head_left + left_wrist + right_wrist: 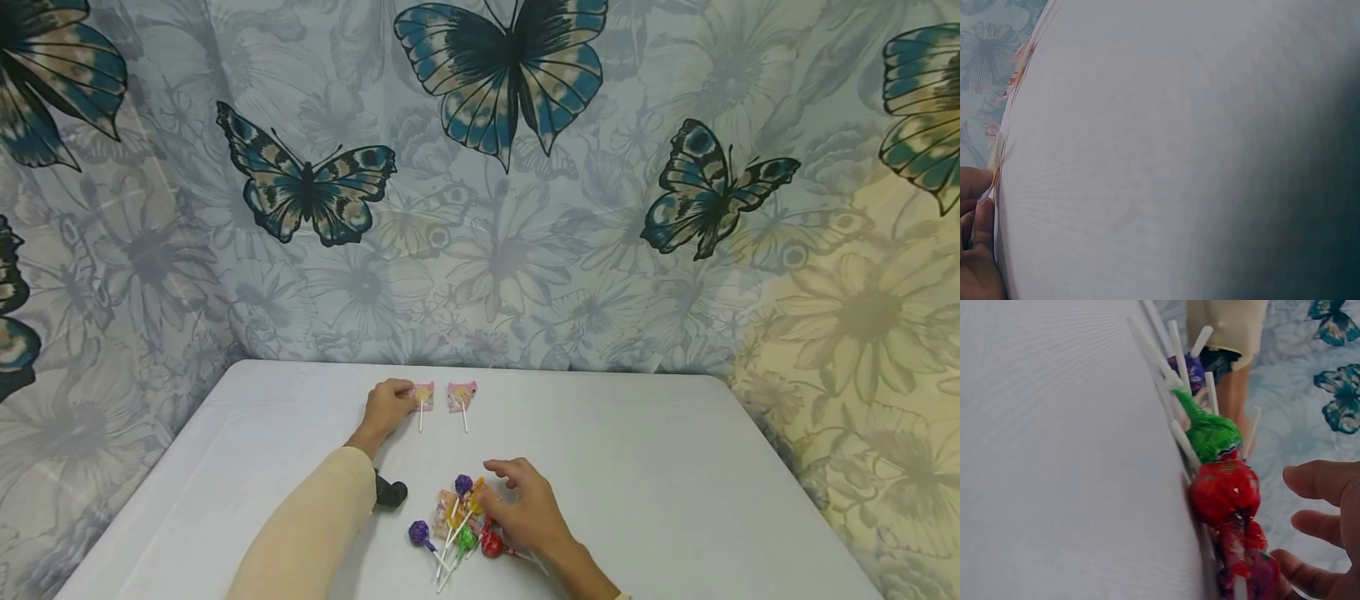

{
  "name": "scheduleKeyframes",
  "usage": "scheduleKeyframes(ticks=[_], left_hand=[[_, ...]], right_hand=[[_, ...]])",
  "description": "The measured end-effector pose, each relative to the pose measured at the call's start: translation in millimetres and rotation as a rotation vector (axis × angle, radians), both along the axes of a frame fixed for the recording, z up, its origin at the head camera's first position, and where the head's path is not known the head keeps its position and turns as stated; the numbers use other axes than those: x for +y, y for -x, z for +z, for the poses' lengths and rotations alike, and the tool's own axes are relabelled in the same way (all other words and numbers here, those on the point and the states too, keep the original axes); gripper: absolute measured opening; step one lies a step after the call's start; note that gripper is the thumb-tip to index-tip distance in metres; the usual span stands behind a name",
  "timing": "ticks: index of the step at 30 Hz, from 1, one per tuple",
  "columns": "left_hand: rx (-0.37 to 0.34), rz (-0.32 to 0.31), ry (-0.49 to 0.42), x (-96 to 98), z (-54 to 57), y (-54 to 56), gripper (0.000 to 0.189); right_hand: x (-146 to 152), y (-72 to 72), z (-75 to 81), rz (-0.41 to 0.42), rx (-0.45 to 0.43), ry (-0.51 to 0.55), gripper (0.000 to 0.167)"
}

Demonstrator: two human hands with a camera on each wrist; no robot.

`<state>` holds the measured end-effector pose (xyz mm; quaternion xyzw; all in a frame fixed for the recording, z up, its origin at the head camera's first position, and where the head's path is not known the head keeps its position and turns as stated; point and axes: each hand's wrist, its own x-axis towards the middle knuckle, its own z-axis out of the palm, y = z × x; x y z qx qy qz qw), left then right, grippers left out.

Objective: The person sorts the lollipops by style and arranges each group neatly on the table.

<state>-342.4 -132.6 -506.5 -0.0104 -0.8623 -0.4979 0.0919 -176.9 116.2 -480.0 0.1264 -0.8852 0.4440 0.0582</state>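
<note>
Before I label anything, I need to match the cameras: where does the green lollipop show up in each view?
Head: the green lollipop is near the bottom edge, about mid-width, just left of the red lollipop.
Left wrist: not in it.
Right wrist: right of centre, a little above mid-height, directly above the large red lollipop in the picture.
Shared landmark: the white table, visible in all three views.

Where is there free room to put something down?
Most room: between the right hand and the right edge of the table. Also: between the left sleeve and the left edge. Crowded: the lollipop pile by the right hand.
</note>
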Motion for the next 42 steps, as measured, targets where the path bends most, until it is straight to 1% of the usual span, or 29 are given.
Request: scheduleKeyframes(ticks=[5, 8, 11, 15, 21, 28, 36, 38, 42], left_hand=[[0.005, -0.002, 0.009, -0.9, 0.7, 0.4, 0.034], [0.007, -0.002, 0.021, -1.3, 1.7, 0.2, 0.034], [0.009, 0.001, 0.026, -1.5, 2.0, 0.1, 0.034], [0.009, 0.003, 0.029, -1.8, 1.8, 0.0, 0.034], [0.001, 0.005, 0.024, -1.6, 2.3, 0.0, 0.034], [-0.008, 0.003, 0.023, -1.6, 1.6, -0.2, 0.034], [-0.021, 0.005, 0.011, -1.1, -0.9, 0.1, 0.033], [-0.02, 0.005, 0.013, -0.8, -1.5, 0.1, 0.033], [-0.014, 0.006, 0.006, -0.4, -2.0, 0.6, 0.034]], right_hand=[[-3, -0.3, -2.3, 0.021, -0.035, -0.017, 0.044], [-4, 0.7, -4.8, 0.031, -0.041, -0.056, 0.046], [-7, 1.7, -7.3, 0.024, -0.048, -0.115, 0.046], [-12, 1.7, -8.5, 0.016, -0.035, -0.193, 0.042], [-16, 1.3, -6.3, 0.025, 0.008, -0.27, 0.038], [-19, 4.0, -4.0, 0.037, 0.04, -0.31, 0.033], [-16, 9.6, -0.8, 0.1, 0.01, -0.34, 0.038], [-15, 9.5, 0.0, 0.087, -0.001, -0.359, 0.043], [-15, 7.9, 3.3, 0.01, -0.02, -0.411, 0.051]])
